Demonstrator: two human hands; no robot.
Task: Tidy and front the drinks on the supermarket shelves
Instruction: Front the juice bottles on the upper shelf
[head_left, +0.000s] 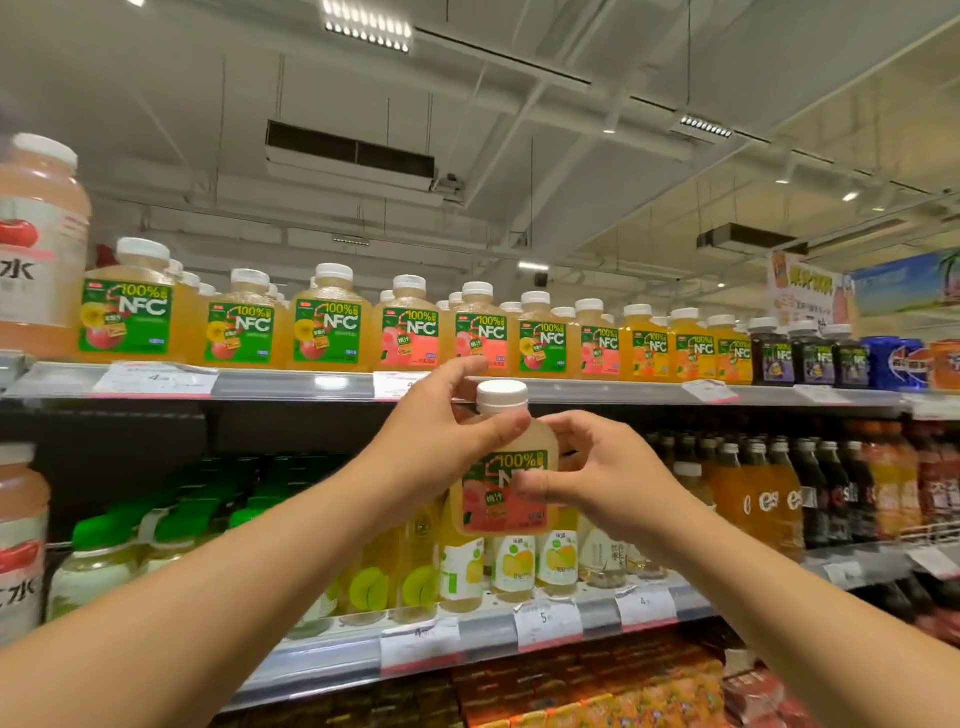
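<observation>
Holding a peach NFC bottle (506, 470) in mid-air, clear of both shelves, label facing out. Left hand (441, 441) grips its shoulder, thumb across the neck; right hand (597, 470) pinches the label side. Both grips closed on the bottle. Top shelf (291, 385) lies just above the grips, its NFC row (415, 327) behind. Step judged: re-placing one bottle. Next move likely calls for lifting it into the peach facing, label forward.
</observation>
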